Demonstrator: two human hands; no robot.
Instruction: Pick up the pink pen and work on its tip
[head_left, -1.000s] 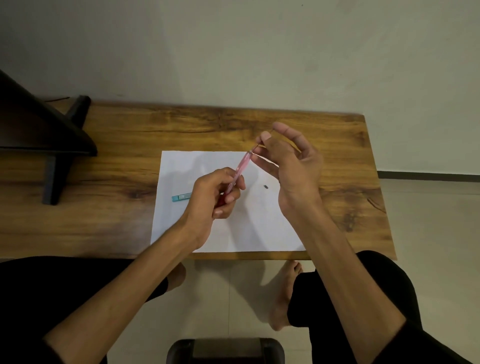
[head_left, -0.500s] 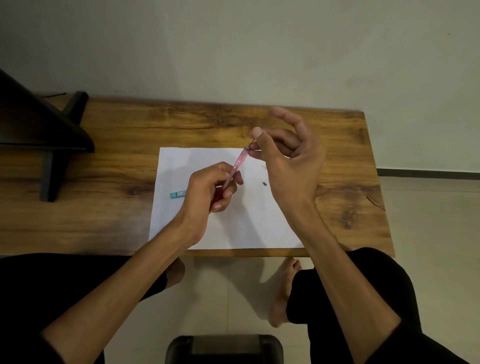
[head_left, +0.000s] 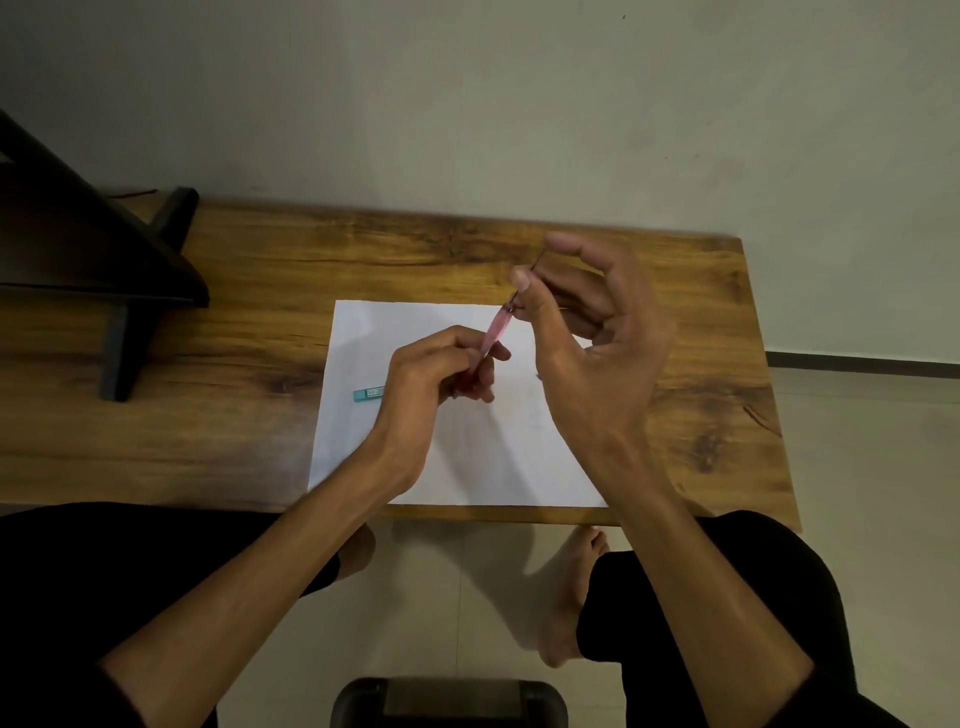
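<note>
My left hand (head_left: 439, 371) grips the lower end of a pink mechanical pencil (head_left: 493, 332), which tilts up and to the right above a white sheet of paper (head_left: 467, 457). My right hand (head_left: 587, 338) is at the pencil's upper end. Its thumb and forefinger pinch a thin dark lead (head_left: 535, 262) that sticks out above the thumb. The other fingers of the right hand are spread and loosely curved. A small teal lead case (head_left: 368, 393) lies on the paper just left of my left hand.
The paper lies on a wooden table (head_left: 249, 322) set against a pale wall. A dark stand (head_left: 93, 260) occupies the table's far left. My legs and bare feet are below the near table edge, with a dark stool (head_left: 447, 701) between them.
My right hand has shifted slightly along the pencil's tip and now covers the small dark speck that lay on the paper. My left hand keeps the same grip.
</note>
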